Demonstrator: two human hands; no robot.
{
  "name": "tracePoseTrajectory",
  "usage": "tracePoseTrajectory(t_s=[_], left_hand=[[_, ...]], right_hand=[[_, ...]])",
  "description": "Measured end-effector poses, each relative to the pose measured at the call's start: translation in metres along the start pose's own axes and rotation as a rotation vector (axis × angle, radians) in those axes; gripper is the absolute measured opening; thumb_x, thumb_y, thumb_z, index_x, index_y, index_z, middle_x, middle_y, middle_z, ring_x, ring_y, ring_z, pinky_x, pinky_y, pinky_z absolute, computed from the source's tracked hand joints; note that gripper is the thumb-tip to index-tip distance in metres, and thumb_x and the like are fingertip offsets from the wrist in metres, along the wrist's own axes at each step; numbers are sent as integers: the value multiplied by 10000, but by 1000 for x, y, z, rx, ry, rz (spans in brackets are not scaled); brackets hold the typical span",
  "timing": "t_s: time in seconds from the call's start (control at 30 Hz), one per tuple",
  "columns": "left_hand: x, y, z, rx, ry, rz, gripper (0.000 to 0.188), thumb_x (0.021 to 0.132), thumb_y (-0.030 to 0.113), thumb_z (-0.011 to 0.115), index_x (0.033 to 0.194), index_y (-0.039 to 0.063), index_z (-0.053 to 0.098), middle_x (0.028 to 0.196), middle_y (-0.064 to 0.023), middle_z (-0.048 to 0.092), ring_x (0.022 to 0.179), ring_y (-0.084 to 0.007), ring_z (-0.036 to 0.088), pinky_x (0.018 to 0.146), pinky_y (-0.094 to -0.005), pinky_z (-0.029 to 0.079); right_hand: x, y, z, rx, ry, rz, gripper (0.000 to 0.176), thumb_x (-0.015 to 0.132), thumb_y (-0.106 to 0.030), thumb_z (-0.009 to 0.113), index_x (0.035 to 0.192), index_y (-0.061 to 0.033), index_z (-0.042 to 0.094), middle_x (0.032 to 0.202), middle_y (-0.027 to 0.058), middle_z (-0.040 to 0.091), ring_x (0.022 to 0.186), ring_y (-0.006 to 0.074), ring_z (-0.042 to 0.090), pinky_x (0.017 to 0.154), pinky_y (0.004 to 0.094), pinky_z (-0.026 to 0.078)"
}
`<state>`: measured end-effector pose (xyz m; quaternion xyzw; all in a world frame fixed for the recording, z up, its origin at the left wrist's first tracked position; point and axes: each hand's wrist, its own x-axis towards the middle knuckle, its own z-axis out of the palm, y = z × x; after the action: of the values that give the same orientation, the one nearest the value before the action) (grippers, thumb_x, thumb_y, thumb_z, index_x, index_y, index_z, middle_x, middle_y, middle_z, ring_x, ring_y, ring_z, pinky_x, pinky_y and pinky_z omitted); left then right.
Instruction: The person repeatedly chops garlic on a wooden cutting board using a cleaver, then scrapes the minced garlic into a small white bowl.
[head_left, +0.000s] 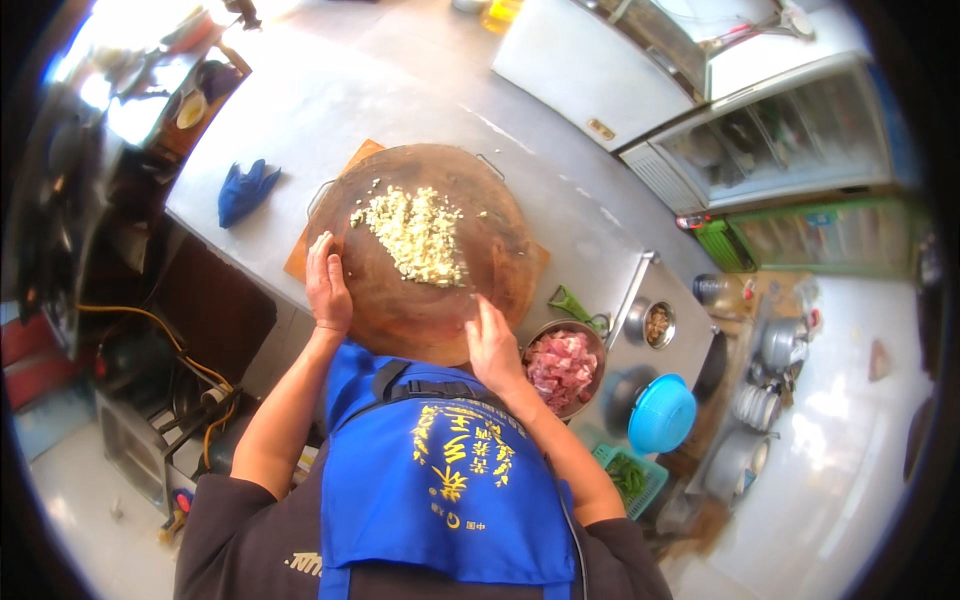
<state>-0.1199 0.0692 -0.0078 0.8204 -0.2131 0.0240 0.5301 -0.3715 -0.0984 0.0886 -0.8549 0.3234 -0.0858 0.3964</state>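
Observation:
A round wooden chopping block (405, 319) lies before me on a metal table, with an orange-brown board partly showing beneath it. Chopped pale yellow and green bits (420, 236), perhaps garlic or ginger, are heaped on its middle. My left hand (328, 289) rests flat against the block's left edge, fingers pointing away from me. Over the block's near right part is my right hand (491, 341), fingers stretched forward; something thin and blurred seems to be at its fingertips, too unclear to name. Whether it holds a knife cannot be told.
A bowl of raw cut meat (562, 367) stands right of the block, beside a green-handled peeler (571, 304). A small metal bowl (660, 325), a blue plastic basket (664, 414) and a teal basket of green vegetables (656, 487) are farther right. A blue cloth (246, 193) lies left.

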Motion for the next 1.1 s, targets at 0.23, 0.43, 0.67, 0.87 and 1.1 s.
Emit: tracePoseTrajectory(t_s=[0.23,0.43,0.67,0.87,1.1], left_hand=[[-1,5,1,15,2,9,365,1124,116,512,1449,11,642,1501,-197,636,1425,-382,570,1223,-442,421],[-3,4,2,51,1,2,375,1121,134,529,1466,24,629,1511,-201,627,1439,-391,559,1231,-455,417],[-1,4,1,84,0,19,380,1118,144,532,1468,30,627,1512,-201,624,1448,-402,548,1241,-470,408],[-2,5,0,103,-4,29,377,1106,127,543,1457,20,627,1507,-188,628,1456,-395,543,1247,-470,404],[-2,4,3,131,3,48,358,1094,113,563,1429,13,639,1499,-181,633,1458,-385,544,1254,-474,396]], right_hand=[[19,30,-24,-43,225,65,433,1076,-126,621,1459,74,578,1051,252,721,946,409,708,868,463,565],[48,55,-38,-184,264,-27,429,1062,-113,614,1450,63,564,1187,310,713,1077,460,703,947,495,553],[73,15,12,-132,80,-81,472,1046,-132,633,1487,27,579,1250,315,686,1129,499,682,999,529,560],[80,-2,1,-153,-106,-225,464,1058,-173,622,1492,-9,597,1254,301,695,1072,479,720,955,512,599],[172,13,-28,-230,-67,-249,472,1034,-161,654,1496,-76,606,1324,237,703,1168,453,688,1009,497,565]])
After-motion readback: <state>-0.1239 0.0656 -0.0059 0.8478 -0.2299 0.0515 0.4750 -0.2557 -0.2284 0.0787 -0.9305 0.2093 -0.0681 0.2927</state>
